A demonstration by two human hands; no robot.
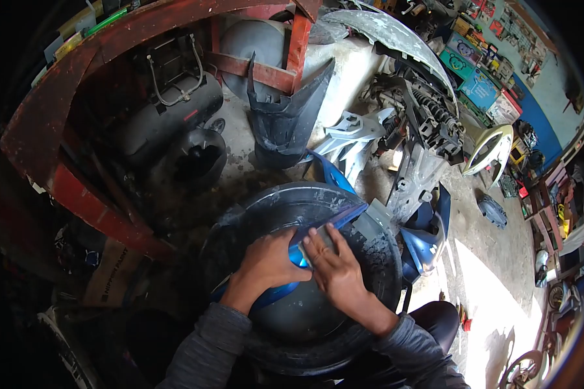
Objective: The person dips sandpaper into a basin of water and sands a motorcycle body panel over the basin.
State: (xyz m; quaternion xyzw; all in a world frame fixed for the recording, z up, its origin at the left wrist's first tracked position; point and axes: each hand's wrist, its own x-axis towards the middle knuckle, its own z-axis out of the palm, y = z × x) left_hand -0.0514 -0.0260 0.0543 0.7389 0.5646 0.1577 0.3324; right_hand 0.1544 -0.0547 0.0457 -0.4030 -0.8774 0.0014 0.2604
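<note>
A glossy blue motorcycle body panel [276, 296] lies slantwise across a large black tub [282, 193], its purplish far end [347, 216] near the tub's upper right rim. My left hand [266, 262] grips the panel around its middle, the fingers partly hidden behind it. Beside it, my right hand [339, 275] presses a small grey sheet [324, 240], like sandpaper, against the panel. The fingers cover most of that sheet. Shallow, dark liquid seems to sit in the tub's bottom.
More blue panels [425, 243] and a silver fairing part [353, 136] lie on the floor beyond the tub. A black plastic fender piece [279, 123] stands ahead. At left are a red metal frame [104, 201] and a dark tank [165, 113]. Shelves of boxes [480, 87] line the right.
</note>
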